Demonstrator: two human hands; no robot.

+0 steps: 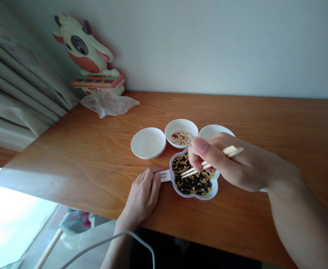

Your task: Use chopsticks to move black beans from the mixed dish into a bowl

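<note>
My right hand (222,157) is closed around a pair of wooden chopsticks (190,172), their tips down among the beans. Black and yellow beans (193,183) fill a shallow flower-shaped dish (191,195) with a pale purple rim. Its flat labelled handle (165,176) points left, and my left hand (144,192) grips the end of it, resting on the table. Behind the dish stands a white bowl (180,123) with pale and reddish pieces (182,138) in it. To its left is a white bowl (148,142) with nothing visible inside. My right hand partly hides a third white bowl (215,130).
At the back left a cow-shaped toy keyboard (96,80) leans by the wall, with a crumpled clear plastic bag (110,104) before it. A grey curtain (18,89) hangs at the left. A cable (108,239) loops below the wooden table's (82,168) front edge.
</note>
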